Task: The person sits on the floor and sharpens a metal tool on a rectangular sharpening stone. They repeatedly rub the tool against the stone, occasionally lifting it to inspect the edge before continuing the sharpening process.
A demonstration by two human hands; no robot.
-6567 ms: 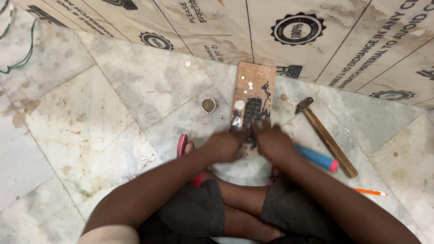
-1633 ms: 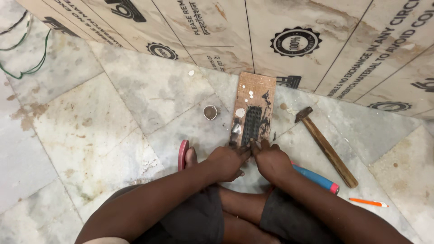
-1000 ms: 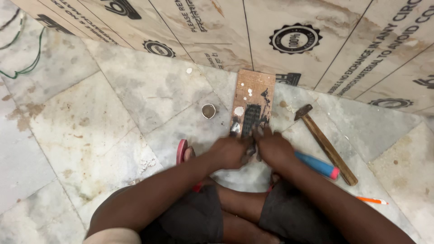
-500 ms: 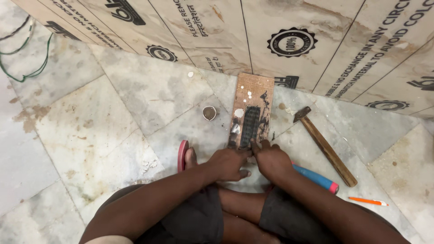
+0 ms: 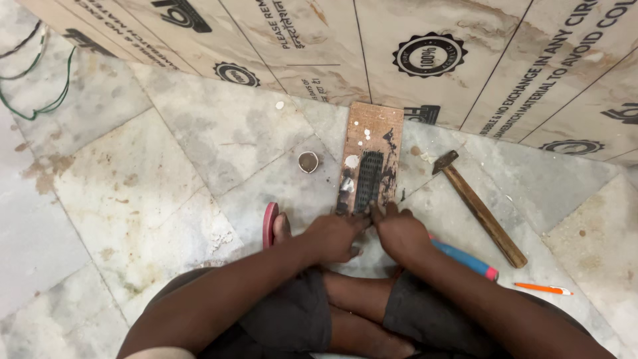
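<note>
I sit on the floor with a paint-flecked wooden plank (image 5: pixel 372 133) lying lengthways in front of my knees. A dark ribbed piece (image 5: pixel 369 179) rests on the plank's near half. My left hand (image 5: pixel 332 237) and my right hand (image 5: pixel 401 233) are side by side at the plank's near end. The fingertips of both are closed on the lower edge of the ribbed piece. The near end of the plank is hidden under my hands.
A wooden-handled hammer (image 5: pixel 480 207) lies right of the plank, with a blue-handled tool (image 5: pixel 467 260) and an orange pencil (image 5: pixel 541 288) near my right leg. A small round cap (image 5: pixel 308 161) and a red sandal (image 5: pixel 270 223) sit to the left. Printed protective sheets (image 5: pixel 425 46) lie beyond; green wire (image 5: pixel 41 100) far left.
A second ago my hands reached a little farther up the plank; they have drawn back to its near end. The plank, hammer and other tools have not moved.
</note>
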